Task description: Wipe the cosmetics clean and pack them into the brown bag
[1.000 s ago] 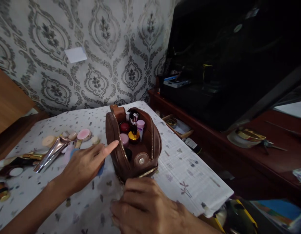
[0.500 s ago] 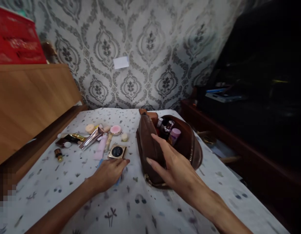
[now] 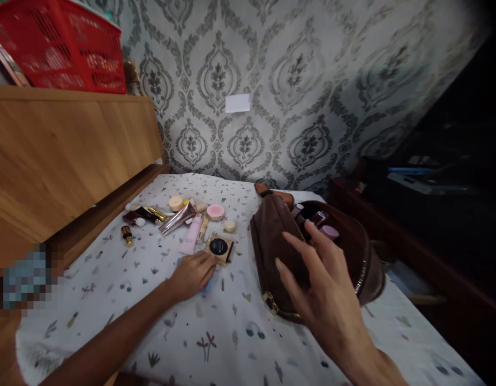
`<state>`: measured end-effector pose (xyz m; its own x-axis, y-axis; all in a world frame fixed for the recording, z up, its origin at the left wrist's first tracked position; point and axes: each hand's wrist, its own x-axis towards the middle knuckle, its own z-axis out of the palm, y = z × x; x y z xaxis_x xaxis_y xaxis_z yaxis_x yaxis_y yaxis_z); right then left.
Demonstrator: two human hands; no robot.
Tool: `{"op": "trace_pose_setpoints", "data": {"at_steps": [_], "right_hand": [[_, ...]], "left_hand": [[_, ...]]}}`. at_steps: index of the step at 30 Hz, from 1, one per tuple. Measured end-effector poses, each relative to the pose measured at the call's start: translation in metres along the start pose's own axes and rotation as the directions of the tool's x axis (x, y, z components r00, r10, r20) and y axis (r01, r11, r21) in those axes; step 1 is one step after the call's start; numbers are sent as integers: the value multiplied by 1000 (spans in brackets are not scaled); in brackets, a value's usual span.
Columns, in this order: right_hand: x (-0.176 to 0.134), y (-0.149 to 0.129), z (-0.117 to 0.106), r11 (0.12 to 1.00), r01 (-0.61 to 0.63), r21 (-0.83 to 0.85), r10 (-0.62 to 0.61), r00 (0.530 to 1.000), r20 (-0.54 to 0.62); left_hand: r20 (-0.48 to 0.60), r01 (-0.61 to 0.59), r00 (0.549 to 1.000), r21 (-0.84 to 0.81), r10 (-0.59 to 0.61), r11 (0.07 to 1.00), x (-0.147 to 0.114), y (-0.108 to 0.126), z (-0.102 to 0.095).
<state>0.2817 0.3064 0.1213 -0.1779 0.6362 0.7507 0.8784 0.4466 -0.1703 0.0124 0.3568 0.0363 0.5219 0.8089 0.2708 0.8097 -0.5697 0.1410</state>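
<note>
My left hand (image 3: 193, 276) is closed palm-down over a light blue thing (image 3: 209, 284), mostly hidden, with blue edges showing on both sides. Just beyond the fingers lies a gold compact (image 3: 218, 247) with a dark round centre. My right hand (image 3: 324, 284), fingers spread and holding nothing, is in front of a brown zip bag (image 3: 274, 252). The bag gapes open; a pink-capped container (image 3: 329, 232) and a silver-capped bottle (image 3: 318, 218) show inside. Behind the left hand lie a pink tube (image 3: 190, 235), a metallic tube (image 3: 178, 217) and a pink round compact (image 3: 215, 212).
A small cream jar (image 3: 230, 225) and a brown bottle (image 3: 127, 235) lie on the patterned cloth (image 3: 163, 327). A wooden cabinet (image 3: 71, 139) with a red basket (image 3: 71, 48) borders the left. Patterned wallpaper stands behind; dark furniture (image 3: 416, 246) is at the right.
The view has turned left. My left hand and the blue thing have shifted slightly left relative to the compact. My right hand has lifted its fingers and spread them before the bag.
</note>
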Motion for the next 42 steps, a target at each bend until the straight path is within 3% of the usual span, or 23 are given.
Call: {"op": "trace_pose_setpoints", "data": {"at_steps": [3, 6, 10, 13, 15, 20, 24, 29, 35, 42], "right_hand": [[-1, -29, 5, 979, 133, 152, -126, 991, -55], [-5, -51, 27, 910, 215, 354, -245, 969, 42], [-14, -59, 81, 871, 98, 481, -216, 956, 196], [-19, -62, 118, 908, 7, 418, -135, 951, 277], [-22, -66, 131, 938, -37, 344, -88, 936, 341], [-34, -75, 136, 976, -40, 215, -64, 889, 453], [-38, -72, 135, 978, -17, 208, -86, 875, 476], [-36, -68, 135, 971, -56, 234, -69, 868, 492], [-38, -65, 141, 949, -93, 301, -61, 883, 465], [-46, -59, 153, 934, -49, 354, -93, 922, 375]], "left_hand": [[-63, 179, 982, 41, -176, 983, 2, -12, -5], [-142, 348, 930, 46, -339, 936, 5, -29, -8], [-164, 479, 867, 18, -470, 878, 8, -46, -5], [-141, 510, 852, 3, -504, 860, 8, -50, -3], [-130, 505, 855, -11, -502, 863, 6, -50, -3], [-109, 473, 871, -75, -479, 878, 0, -58, -2], [-59, 531, 844, -44, -533, 846, 1, -71, 4], [16, 581, 814, -29, -581, 813, 2, -68, -1], [-16, 579, 808, -154, -588, 800, 2, -70, -5], [-75, 517, 837, -219, -542, 828, -4, -78, -7]]}}
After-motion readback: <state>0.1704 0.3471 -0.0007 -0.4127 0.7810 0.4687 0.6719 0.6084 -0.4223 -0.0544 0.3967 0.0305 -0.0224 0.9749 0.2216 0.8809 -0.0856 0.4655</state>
